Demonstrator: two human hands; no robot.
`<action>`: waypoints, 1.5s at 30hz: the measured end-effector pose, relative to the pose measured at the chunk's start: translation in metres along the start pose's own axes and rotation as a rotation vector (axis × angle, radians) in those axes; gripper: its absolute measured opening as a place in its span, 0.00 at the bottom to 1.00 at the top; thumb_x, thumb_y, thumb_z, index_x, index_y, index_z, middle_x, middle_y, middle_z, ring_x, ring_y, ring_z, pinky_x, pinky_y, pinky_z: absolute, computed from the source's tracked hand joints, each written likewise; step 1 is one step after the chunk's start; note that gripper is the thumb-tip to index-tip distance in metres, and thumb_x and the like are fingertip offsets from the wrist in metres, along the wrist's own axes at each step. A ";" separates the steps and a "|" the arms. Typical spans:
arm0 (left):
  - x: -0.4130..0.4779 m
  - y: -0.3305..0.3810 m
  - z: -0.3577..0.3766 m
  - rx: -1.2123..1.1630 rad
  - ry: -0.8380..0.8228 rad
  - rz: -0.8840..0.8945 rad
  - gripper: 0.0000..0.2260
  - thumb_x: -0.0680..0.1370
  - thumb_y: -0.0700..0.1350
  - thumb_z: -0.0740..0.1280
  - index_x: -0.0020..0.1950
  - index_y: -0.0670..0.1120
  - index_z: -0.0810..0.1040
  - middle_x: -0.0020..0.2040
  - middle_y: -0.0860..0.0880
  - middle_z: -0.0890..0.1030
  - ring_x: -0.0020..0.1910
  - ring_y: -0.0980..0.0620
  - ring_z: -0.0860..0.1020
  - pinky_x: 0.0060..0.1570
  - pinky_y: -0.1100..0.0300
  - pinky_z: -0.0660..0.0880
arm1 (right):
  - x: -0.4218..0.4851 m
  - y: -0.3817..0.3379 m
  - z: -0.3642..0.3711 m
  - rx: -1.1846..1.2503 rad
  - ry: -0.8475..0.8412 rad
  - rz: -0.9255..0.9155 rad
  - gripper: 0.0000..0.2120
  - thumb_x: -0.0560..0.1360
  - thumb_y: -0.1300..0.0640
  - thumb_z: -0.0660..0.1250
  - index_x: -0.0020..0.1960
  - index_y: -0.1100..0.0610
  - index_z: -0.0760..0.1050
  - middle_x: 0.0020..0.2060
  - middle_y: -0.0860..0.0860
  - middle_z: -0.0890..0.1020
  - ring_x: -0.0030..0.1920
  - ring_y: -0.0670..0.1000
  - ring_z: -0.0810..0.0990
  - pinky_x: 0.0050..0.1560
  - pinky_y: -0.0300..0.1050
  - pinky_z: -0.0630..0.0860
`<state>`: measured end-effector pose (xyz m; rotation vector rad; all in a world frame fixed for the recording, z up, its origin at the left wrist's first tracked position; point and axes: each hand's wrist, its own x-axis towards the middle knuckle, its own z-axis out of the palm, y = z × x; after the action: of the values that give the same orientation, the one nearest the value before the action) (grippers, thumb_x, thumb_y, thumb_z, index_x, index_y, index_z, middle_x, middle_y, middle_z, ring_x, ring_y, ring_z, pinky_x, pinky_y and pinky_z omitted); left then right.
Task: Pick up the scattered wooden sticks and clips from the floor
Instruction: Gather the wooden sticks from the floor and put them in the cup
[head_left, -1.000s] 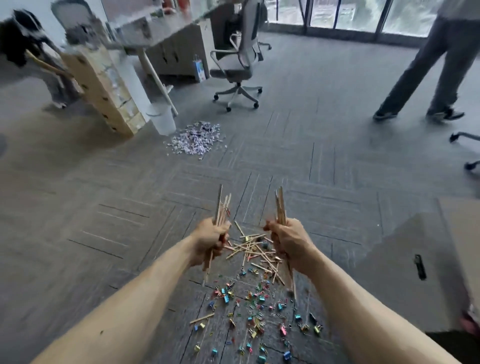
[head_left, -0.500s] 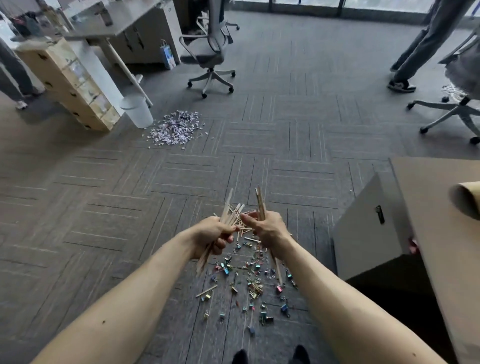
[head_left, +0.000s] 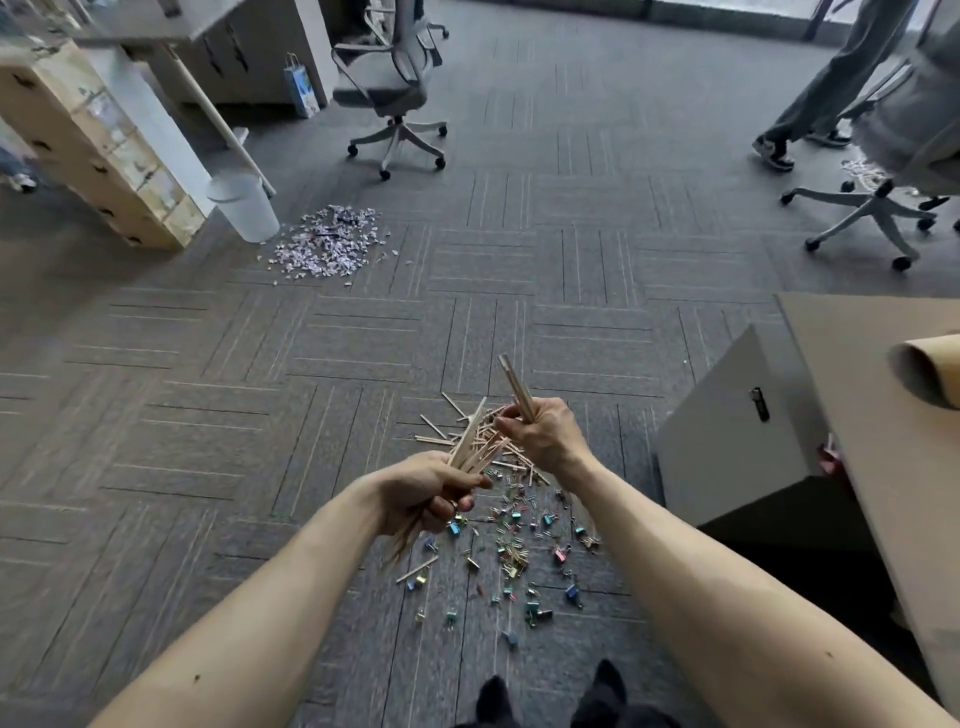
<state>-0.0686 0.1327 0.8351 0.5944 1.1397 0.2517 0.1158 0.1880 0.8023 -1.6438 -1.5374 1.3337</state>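
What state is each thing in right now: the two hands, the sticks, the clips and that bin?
left hand, gripping a fanned bundle of sticks
right hand, gripping a tighter second bundle, tips up
loose sticks, heaped on the carpet
clips, scattered on the carpet
bin, upright, beside paper scraps
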 end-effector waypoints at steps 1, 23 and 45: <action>-0.002 -0.002 -0.005 -0.001 0.001 -0.003 0.04 0.83 0.40 0.60 0.55 0.42 0.74 0.32 0.47 0.73 0.19 0.61 0.63 0.18 0.71 0.59 | 0.002 -0.002 0.000 0.000 0.015 0.020 0.05 0.73 0.55 0.73 0.44 0.57 0.84 0.39 0.50 0.86 0.39 0.49 0.83 0.41 0.45 0.79; 0.017 0.032 -0.025 -0.248 0.146 0.406 0.13 0.81 0.53 0.63 0.40 0.48 0.67 0.27 0.53 0.65 0.20 0.57 0.61 0.17 0.64 0.59 | -0.005 -0.035 -0.043 0.424 0.167 0.205 0.16 0.78 0.50 0.66 0.35 0.51 0.67 0.24 0.46 0.68 0.20 0.44 0.63 0.20 0.37 0.59; 0.085 0.082 0.285 0.060 -0.352 0.506 0.21 0.82 0.53 0.62 0.31 0.50 0.60 0.25 0.51 0.58 0.21 0.54 0.57 0.23 0.63 0.56 | -0.212 0.050 -0.248 0.906 0.840 0.048 0.21 0.78 0.49 0.65 0.30 0.51 0.63 0.24 0.49 0.61 0.21 0.47 0.56 0.25 0.41 0.51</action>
<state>0.2333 0.1505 0.8968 0.9385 0.6457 0.5249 0.3863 0.0370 0.9174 -1.3250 -0.3080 0.9176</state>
